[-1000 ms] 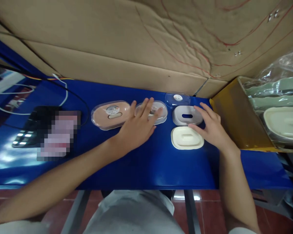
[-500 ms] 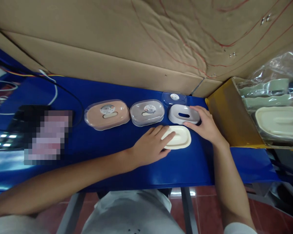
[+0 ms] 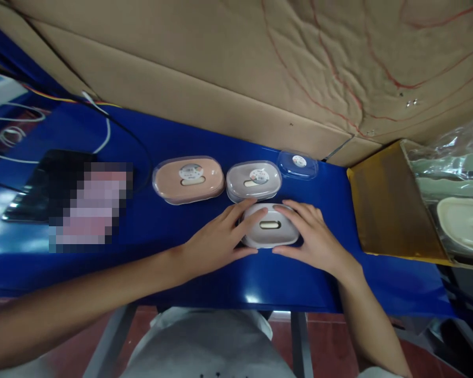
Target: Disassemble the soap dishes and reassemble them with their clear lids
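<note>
Both hands clasp a white slotted soap box that sits on the blue counter: the left hand curls its fingers over the box's left end and the right hand wraps its right end. Just behind it stand a grey lidded box and a pink lidded box, with a clear lid lying farther back near the cardboard wall.

Head camera, looking forward and down

From above and close, it faces a blue table at mid-frame, a cardboard wall across the top; only one view.
</note>
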`<state>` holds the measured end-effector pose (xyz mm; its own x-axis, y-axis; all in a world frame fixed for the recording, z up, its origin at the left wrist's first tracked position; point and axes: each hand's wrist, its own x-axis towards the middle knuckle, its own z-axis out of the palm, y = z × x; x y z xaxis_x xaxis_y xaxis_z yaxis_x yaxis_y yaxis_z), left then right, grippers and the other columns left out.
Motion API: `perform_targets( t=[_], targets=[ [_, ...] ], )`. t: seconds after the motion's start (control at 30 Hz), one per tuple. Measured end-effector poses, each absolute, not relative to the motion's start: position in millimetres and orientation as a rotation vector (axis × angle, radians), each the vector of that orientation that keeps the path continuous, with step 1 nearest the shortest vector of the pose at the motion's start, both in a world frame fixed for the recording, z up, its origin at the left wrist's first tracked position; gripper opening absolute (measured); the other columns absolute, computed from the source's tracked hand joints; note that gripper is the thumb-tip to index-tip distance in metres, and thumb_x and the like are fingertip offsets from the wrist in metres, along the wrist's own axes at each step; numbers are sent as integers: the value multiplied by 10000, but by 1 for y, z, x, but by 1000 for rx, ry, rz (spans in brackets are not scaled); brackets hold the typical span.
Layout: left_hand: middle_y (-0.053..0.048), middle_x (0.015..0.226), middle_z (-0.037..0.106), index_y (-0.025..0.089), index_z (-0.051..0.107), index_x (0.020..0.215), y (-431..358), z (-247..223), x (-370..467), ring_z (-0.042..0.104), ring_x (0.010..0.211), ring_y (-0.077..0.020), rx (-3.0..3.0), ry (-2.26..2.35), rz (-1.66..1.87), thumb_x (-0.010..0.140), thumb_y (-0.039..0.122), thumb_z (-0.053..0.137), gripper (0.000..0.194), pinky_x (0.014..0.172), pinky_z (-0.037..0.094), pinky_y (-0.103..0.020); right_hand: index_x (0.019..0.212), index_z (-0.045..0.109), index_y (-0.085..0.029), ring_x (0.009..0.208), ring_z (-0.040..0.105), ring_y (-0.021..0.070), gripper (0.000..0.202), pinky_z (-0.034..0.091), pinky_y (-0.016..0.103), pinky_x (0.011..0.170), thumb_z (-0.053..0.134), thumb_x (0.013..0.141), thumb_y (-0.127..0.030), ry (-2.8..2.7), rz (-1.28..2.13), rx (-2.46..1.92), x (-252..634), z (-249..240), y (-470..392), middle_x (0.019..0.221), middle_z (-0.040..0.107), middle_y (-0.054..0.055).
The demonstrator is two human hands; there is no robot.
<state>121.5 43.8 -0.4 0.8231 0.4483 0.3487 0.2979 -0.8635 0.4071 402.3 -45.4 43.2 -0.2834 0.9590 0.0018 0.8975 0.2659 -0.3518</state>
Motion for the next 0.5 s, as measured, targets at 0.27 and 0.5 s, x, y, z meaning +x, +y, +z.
perform_targets(
  t=[0.27, 0.5],
  targets=[
    [-284, 1638, 443, 163, 441, 1566, 41, 2, 116, 559, 1460, -432, 2657, 571, 558, 957, 398, 824, 757, 1165, 554, -640, 1740, 251, -409, 1468, 514, 436, 970, 465, 661, 1152, 723, 946, -707, -2342, 348, -1708, 394, 40, -45, 1689, 501, 114],
    [-296, 1676, 412, 147, 513, 1534, 42, 6, 116, 568, 1451, -441, 2717, 583, 532, 1020, 306, 727, 580, 1161, 548, -635, 1761, 127, -449, 1644, 323, 422, 979, 402, 685, 1237, 731, 1000, -568, -2408, 423, -1671, 394, 31, -43, 1843, 198, 100]
  ],
)
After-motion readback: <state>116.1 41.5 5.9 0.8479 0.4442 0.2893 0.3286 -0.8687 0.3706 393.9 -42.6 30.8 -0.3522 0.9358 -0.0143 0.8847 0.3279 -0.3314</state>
